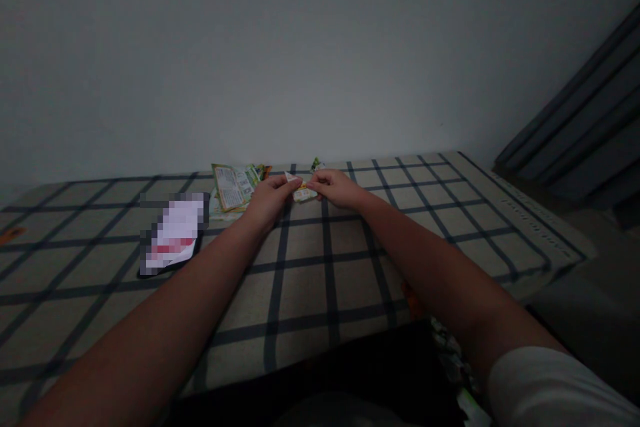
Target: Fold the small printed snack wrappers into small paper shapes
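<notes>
Both my hands meet over the far part of the checked cloth, pinching one small printed packet (pixel 304 194) in white, yellow and green. My left hand (pixel 273 197) has its thumb and fingers closed on the packet's left end. On the right end, the fingers of my right hand (pixel 336 188) are closed in the same way. Just left of my left hand lie several flat printed packets (pixel 233 188), green and white, overlapping each other. A small green and white piece (pixel 317 164) shows behind my right hand, partly hidden by it.
A phone with a blurred lit screen (pixel 176 230) lies left of my left forearm. The checked cloth (pixel 310 267) covers the surface up to a plain wall (pixel 320 53). An orange item (pixel 12 235) is at the far left. Dark folded fabric (pixel 585 100) hangs at the right.
</notes>
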The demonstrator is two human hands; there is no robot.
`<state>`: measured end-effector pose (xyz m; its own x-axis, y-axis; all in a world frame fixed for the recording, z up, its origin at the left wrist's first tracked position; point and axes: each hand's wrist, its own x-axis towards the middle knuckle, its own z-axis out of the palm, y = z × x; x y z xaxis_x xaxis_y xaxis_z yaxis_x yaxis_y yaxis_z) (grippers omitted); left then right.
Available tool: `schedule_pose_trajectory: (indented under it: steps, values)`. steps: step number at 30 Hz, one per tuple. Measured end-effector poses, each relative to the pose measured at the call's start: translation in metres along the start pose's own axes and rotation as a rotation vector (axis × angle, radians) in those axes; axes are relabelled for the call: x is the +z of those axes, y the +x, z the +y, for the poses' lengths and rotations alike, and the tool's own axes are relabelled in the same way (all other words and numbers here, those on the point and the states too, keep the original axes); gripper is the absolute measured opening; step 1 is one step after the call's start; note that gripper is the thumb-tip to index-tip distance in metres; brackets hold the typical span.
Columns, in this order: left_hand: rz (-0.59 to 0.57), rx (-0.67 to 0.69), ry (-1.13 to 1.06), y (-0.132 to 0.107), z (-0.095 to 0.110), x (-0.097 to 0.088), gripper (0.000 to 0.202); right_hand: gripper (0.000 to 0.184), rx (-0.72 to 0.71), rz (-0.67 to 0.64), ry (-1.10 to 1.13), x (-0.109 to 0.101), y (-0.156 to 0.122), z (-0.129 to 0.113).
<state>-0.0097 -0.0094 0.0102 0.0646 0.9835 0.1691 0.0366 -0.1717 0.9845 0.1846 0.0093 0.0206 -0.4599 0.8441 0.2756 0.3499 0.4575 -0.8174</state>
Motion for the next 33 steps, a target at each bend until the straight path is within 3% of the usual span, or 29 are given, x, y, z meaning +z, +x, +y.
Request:
schedule_pose_trajectory:
  steps: [6,13,20,29,33]
  values:
    - [-0.063,-0.040,-0.078,0.001,-0.003,0.001,0.036,0.031,-0.007,0.016,-0.010,-0.001,-0.001,0.002]
    - [0.032,0.010,-0.035,-0.002,0.003,0.000,0.030,0.035,0.047,0.000,0.068,0.001,-0.002,-0.002]
    - [0.045,-0.007,-0.118,0.001,0.001,0.003,0.040,0.025,0.045,0.021,0.091,0.000,-0.001,-0.004]
    - [0.079,0.099,0.060,0.007,-0.010,-0.006,0.042,0.013,0.077,0.084,0.256,0.006,0.002,-0.001]
    - [0.006,0.067,-0.124,0.003,-0.002,0.000,0.045,0.014,0.094,0.111,0.284,0.003,0.004,0.001]
